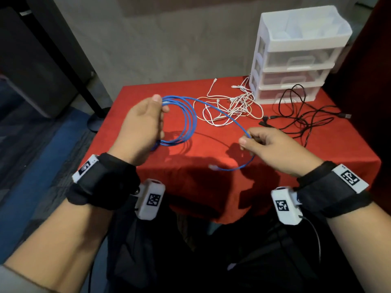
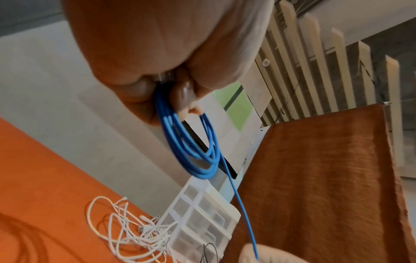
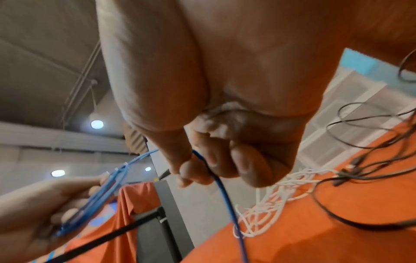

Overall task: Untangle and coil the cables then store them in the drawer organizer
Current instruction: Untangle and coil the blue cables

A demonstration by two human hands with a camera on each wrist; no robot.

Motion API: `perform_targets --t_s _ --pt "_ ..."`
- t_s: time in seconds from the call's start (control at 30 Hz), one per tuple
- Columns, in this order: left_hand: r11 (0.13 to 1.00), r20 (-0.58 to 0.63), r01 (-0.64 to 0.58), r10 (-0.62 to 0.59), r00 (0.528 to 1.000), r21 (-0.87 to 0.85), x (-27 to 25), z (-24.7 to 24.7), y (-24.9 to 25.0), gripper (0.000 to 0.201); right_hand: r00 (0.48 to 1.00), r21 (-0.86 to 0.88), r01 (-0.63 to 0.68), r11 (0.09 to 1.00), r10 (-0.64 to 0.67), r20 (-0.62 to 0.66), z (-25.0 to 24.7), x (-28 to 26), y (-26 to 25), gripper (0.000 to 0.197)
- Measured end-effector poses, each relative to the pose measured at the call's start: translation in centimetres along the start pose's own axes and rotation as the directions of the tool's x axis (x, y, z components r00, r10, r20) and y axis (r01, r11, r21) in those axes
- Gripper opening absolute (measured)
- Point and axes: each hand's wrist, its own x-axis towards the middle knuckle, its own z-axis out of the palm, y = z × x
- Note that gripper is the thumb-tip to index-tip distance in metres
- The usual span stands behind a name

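A blue cable [image 1: 191, 123] hangs in several loops from my left hand [image 1: 141, 125], which grips the coil above the red table [image 1: 211, 149]. One strand arcs right to my right hand [image 1: 251, 140], which pinches it between thumb and fingers; the loose end with a pale plug [image 1: 213, 167] dangles below. In the left wrist view the blue cable [image 2: 191, 142] loops under my curled fingers [image 2: 182, 96]. In the right wrist view the blue cable [image 3: 220, 186] runs down from my pinching fingertips [image 3: 191, 170]. A white drawer organizer [image 1: 296, 56] stands at the table's back right.
A tangle of white cables [image 1: 230, 108] lies mid-table beside the organizer. A black cable tangle [image 1: 304, 117] sprawls at the right, in front of the bottom drawer. The cloth-covered table drops off at its near edge. A dark stand pole [image 1: 69, 64] rises at the left.
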Motion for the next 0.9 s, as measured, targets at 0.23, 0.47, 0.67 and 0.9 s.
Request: perform_targets --t_s 0.23,0.47,0.67,0.9 --pt "0.958 0.138 0.147 -0.116 0.984 -0.244 -1.3 3.3 -0.8 0.035 0.986 0.321 0.146 0.936 -0.112 -0.12 3.2 -0.1 -4.8 0.029" --pt "0.903 0.29 0.269 -0.173 0.941 -0.335 -1.9 3.4 -0.5 0.031 0.997 0.725 0.052 0.687 0.001 -0.073 5.3 0.8 -8.2 0.032" --pt "0.928 0.312 0.238 -0.144 0.939 -0.287 -1.9 2.9 -0.6 0.03 0.997 0.618 0.075 0.782 -0.065 -0.039 4.9 0.8 -8.1 0.031" --pt "0.98 0.123 0.13 -0.111 0.986 -0.152 -0.5 1.7 -1.4 0.034 0.992 0.278 0.127 0.952 -0.119 -0.047 5.6 0.4 -3.5 0.016"
